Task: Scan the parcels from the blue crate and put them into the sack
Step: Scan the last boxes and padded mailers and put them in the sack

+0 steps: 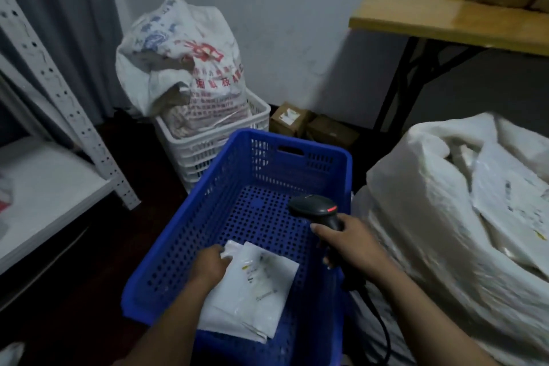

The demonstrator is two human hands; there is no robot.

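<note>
The white parcels [252, 282] lie at the near end of the blue crate [181, 232] — our left hand [211, 264] holds the top one's edge, our right hand [349, 242] grips the scanner [315, 206]. Next, we think — lift it, scan it, then into the sack [421, 202]

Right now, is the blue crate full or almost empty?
Almost empty. The blue crate shows bare holed floor, with only a few white parcels at the near end, gripped by the left hand.
</note>
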